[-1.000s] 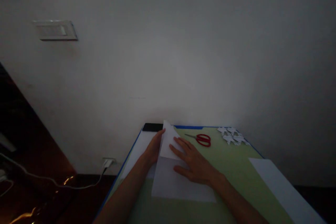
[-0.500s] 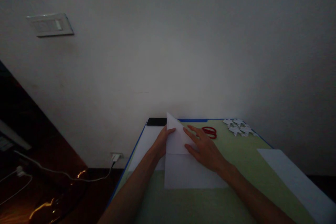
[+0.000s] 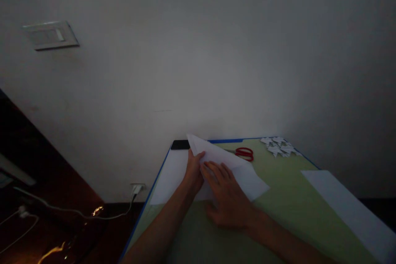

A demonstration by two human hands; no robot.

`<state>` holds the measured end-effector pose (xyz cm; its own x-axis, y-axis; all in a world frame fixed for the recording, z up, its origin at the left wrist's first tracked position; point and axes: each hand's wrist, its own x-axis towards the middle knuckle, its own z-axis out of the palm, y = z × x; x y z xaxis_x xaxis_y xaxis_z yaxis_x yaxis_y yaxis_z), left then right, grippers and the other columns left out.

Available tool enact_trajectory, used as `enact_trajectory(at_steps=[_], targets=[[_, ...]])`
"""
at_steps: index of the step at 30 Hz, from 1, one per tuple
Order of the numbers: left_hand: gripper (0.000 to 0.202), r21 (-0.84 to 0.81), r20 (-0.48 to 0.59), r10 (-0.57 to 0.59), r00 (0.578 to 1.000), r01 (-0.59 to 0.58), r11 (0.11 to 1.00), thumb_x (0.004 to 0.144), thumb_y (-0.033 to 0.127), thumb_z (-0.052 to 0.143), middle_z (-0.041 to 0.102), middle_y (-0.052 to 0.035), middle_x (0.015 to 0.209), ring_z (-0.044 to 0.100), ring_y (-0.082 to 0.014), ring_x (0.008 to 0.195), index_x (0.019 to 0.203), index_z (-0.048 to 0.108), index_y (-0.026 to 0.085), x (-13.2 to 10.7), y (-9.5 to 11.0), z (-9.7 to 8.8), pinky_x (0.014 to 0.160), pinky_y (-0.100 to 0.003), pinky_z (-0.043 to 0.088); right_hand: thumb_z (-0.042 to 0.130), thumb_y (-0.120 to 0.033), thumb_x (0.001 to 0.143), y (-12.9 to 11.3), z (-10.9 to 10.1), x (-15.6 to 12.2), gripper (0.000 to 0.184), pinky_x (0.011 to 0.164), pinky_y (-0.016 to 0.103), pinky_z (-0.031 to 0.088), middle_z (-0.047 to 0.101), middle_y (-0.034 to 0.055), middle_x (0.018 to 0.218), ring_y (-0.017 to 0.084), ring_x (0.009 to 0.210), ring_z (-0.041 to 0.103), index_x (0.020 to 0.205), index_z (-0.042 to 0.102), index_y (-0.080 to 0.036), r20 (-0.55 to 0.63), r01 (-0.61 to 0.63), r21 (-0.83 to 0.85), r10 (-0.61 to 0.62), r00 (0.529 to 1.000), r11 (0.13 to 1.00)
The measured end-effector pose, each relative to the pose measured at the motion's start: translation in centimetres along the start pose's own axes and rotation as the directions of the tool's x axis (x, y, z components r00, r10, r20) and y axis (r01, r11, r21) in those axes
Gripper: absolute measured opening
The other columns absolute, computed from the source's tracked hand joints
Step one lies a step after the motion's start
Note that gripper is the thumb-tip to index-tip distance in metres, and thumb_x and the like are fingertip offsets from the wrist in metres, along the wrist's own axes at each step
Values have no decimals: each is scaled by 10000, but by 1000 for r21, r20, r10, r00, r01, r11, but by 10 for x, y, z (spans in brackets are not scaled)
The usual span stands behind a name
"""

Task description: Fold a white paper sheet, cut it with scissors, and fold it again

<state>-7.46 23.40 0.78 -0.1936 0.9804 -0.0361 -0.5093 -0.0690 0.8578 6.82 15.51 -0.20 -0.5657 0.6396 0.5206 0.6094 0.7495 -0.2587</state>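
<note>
A folded sheet of white paper (image 3: 229,161) lies tilted under my hands, its pointed corner raised toward the wall. My left hand (image 3: 194,169) grips the left edge of this paper, thumb on top and the other fingers mostly hidden. On its near part rests my right hand (image 3: 227,196), palm down with the fingers stretched toward my left hand. Just beyond the paper lie scissors with red handles (image 3: 245,154), their blades partly covered by it. Another white sheet (image 3: 168,177) lies flat at the left, beneath my left forearm.
A black phone (image 3: 180,144) sits at the far left corner of the green table (image 3: 278,214). Several folded white paper pieces (image 3: 280,147) lie at the back right. A long white paper strip (image 3: 346,210) runs along the right edge. A wall stands directly behind.
The folded paper has turned, its near edge swinging up to the right. My right hand has moved left and nearer to me, close to my left hand, which keeps its grip.
</note>
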Motion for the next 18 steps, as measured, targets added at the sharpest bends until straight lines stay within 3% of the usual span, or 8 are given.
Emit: enact_trajectory(at_steps=[2,7,15,18], targets=[[600,-4,-4,18,1000,-18,1000,794,156,723,714,-33,1019,724,-220,899,1325,480,294,-1,0,3,816,-338,598,612,-120,729,4,2,0,1003,1313,626,225,433,192,1673,372,1545,371,1676,283,-121,9,-27,-40,27,1000,999],[618,-41,-13,91,996,-91,995,781,183,750,696,-27,1059,702,-212,934,1310,462,319,-5,7,12,834,-329,586,497,-30,834,19,-2,6,831,1172,530,469,623,174,1495,321,1338,594,1647,375,-157,-49,-47,-77,43,998,996],[617,-90,13,145,989,-143,986,767,151,758,682,-17,1043,678,-191,907,1293,477,310,-12,18,19,791,-295,563,473,1,953,25,-15,15,702,1075,510,458,792,111,1115,269,1038,722,1610,464,-246,-181,-39,-143,13,983,989],[615,-83,20,115,993,-113,990,753,166,775,683,-17,1063,671,-184,880,1274,485,317,-11,15,17,761,-288,551,493,6,946,31,-18,15,643,1028,496,455,794,113,1103,276,1029,717,1537,560,-238,-173,-53,-168,23,985,984]])
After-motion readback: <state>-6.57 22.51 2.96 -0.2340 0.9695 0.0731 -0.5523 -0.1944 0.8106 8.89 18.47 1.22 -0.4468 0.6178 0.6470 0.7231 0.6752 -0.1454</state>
